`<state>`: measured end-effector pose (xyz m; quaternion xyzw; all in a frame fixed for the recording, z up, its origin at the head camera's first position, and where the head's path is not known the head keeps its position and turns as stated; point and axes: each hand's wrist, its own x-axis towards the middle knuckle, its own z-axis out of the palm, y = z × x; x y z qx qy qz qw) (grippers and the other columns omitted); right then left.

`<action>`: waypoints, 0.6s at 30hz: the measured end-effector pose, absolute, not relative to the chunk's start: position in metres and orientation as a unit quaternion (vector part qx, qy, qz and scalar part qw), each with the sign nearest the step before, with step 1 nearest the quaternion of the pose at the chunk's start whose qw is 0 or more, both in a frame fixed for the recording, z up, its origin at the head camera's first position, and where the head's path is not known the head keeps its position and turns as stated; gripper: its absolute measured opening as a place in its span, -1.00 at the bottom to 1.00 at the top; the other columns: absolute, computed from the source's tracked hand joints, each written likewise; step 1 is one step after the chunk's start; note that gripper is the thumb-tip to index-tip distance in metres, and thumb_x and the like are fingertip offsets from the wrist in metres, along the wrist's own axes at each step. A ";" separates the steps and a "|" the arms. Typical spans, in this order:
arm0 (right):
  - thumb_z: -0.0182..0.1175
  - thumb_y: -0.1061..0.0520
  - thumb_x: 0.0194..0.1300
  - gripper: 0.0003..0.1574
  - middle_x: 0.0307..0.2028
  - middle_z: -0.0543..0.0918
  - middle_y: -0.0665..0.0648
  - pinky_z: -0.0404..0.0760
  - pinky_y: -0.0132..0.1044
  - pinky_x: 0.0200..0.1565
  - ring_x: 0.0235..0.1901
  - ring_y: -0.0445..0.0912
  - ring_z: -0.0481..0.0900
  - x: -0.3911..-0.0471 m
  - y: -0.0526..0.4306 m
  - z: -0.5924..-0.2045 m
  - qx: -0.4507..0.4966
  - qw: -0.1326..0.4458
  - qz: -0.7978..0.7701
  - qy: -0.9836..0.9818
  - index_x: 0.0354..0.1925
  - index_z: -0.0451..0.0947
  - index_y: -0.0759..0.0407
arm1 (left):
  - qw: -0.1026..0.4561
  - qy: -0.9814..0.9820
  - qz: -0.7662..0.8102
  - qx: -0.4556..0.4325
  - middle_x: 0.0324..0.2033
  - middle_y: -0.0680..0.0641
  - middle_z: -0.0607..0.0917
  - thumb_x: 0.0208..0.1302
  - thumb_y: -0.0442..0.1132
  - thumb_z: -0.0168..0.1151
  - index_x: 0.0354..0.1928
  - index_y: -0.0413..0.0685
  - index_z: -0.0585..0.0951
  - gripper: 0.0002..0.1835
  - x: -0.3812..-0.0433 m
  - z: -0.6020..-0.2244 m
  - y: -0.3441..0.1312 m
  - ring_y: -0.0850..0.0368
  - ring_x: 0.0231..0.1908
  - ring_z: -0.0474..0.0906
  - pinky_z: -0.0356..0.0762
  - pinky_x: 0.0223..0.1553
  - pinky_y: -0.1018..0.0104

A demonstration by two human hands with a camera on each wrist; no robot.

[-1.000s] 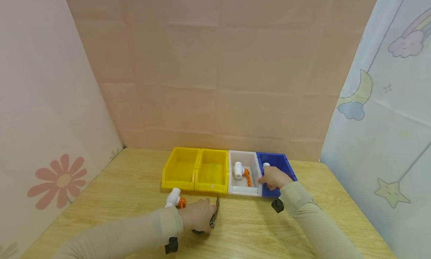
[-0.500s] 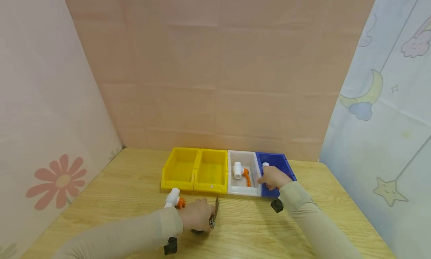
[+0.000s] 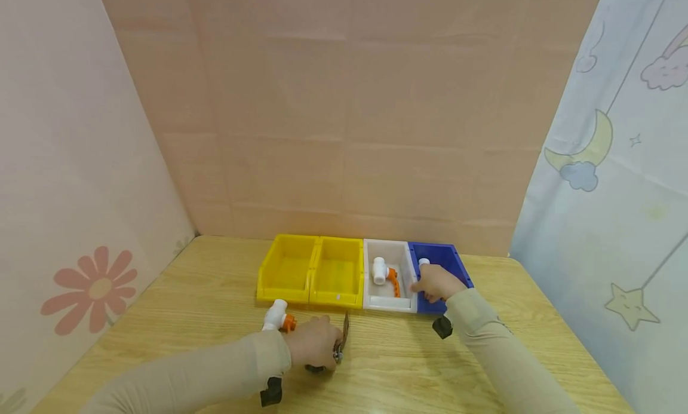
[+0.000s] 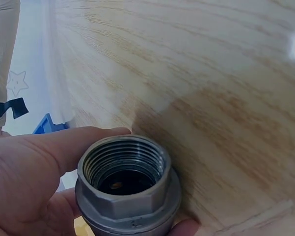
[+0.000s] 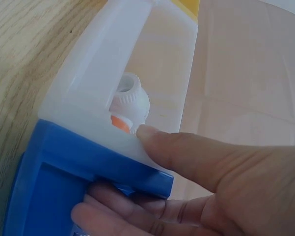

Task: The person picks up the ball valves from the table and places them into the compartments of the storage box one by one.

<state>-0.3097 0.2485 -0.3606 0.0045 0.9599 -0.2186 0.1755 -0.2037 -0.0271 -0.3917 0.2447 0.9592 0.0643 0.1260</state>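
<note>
Near the front of the table, my left hand [image 3: 314, 342] grips a metal valve with a flat brownish lever [image 3: 346, 329]. The left wrist view shows the valve's threaded, hex-sided end [image 4: 122, 206] between thumb and fingers, its bore facing the camera. My right hand [image 3: 438, 284] is at the blue bin [image 3: 463, 270]. Its thumb lies over the adjoining wall of the white bin [image 5: 83, 83] while the curled fingers reach inside the blue one, pinching the walls together. A white plastic valve with an orange handle [image 3: 379, 271] lies in the white bin.
Two yellow bins [image 3: 287, 264] stand left of the white one, all in a row. Another white plastic valve [image 3: 276, 314] with an orange part lies beside the left wrist. A white pipe end [image 3: 424, 261] shows in the blue bin. A beige backdrop [image 3: 344, 133] rises behind.
The view has shifted slightly. Both hands keep their places and their holds.
</note>
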 end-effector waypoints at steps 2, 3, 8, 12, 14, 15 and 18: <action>0.26 0.10 0.30 -0.31 -0.33 0.58 0.21 0.69 -0.19 -0.27 -0.39 -0.02 0.60 -0.310 0.249 -0.361 0.004 0.175 -0.218 0.960 0.19 0.26 0.51 | 0.129 0.959 0.064 0.244 -0.45 0.07 0.47 -0.11 -0.08 0.53 -0.38 0.10 0.65 -0.74 -0.204 -0.392 -0.027 0.19 -0.43 0.37 0.38 -0.49 0.34; 0.26 0.10 0.30 -0.32 -0.34 0.59 0.22 0.69 -0.19 -0.27 -0.40 -0.02 0.61 -0.310 0.249 -0.361 0.001 0.174 -0.215 0.961 0.18 0.27 0.52 | 0.131 0.959 0.064 0.244 -0.45 0.07 0.48 -0.10 -0.07 0.53 -0.37 0.10 0.65 -0.74 -0.204 -0.392 -0.027 0.19 -0.43 0.37 0.38 -0.49 0.34; 0.26 0.10 0.30 -0.36 -0.38 0.58 0.21 0.68 -0.20 -0.31 -0.44 -0.02 0.62 -0.311 0.250 -0.361 -0.007 0.167 -0.212 0.963 0.14 0.30 0.51 | 0.141 0.957 0.065 0.243 -0.47 0.08 0.48 -0.09 -0.08 0.52 -0.39 0.12 0.63 -0.76 -0.205 -0.390 -0.027 0.21 -0.46 0.37 0.39 -0.52 0.35; 0.25 0.10 0.30 -0.38 -0.39 0.58 0.21 0.67 -0.20 -0.33 -0.45 -0.02 0.61 -0.309 0.250 -0.360 -0.012 0.164 -0.212 0.963 0.12 0.31 0.51 | 0.142 0.958 0.061 0.241 -0.47 0.09 0.47 -0.08 -0.06 0.53 -0.40 0.14 0.61 -0.75 -0.205 -0.389 -0.027 0.21 -0.47 0.36 0.38 -0.53 0.35; 0.25 0.10 0.30 -0.38 -0.39 0.58 0.20 0.66 -0.20 -0.33 -0.45 -0.02 0.61 -0.308 0.251 -0.361 -0.014 0.165 -0.210 0.964 0.11 0.32 0.51 | 0.141 0.958 0.059 0.241 -0.47 0.09 0.46 -0.08 -0.05 0.53 -0.40 0.14 0.61 -0.75 -0.205 -0.389 -0.027 0.21 -0.47 0.36 0.38 -0.53 0.35; 0.25 0.10 0.30 -0.39 -0.40 0.58 0.20 0.66 -0.21 -0.33 -0.45 -0.03 0.61 -0.308 0.251 -0.361 -0.014 0.165 -0.210 0.964 0.11 0.32 0.51 | 0.141 0.958 0.059 0.242 -0.47 0.09 0.46 -0.08 -0.05 0.53 -0.40 0.14 0.61 -0.75 -0.205 -0.389 -0.027 0.21 -0.46 0.35 0.38 -0.53 0.35; 0.25 0.10 0.30 -0.40 -0.40 0.58 0.20 0.66 -0.21 -0.34 -0.46 -0.03 0.60 -0.308 0.250 -0.361 -0.014 0.164 -0.210 0.964 0.10 0.33 0.50 | 0.142 0.958 0.062 0.243 -0.48 0.09 0.45 -0.07 -0.06 0.53 -0.43 0.14 0.60 -0.75 -0.204 -0.390 -0.027 0.22 -0.47 0.35 0.37 -0.53 0.35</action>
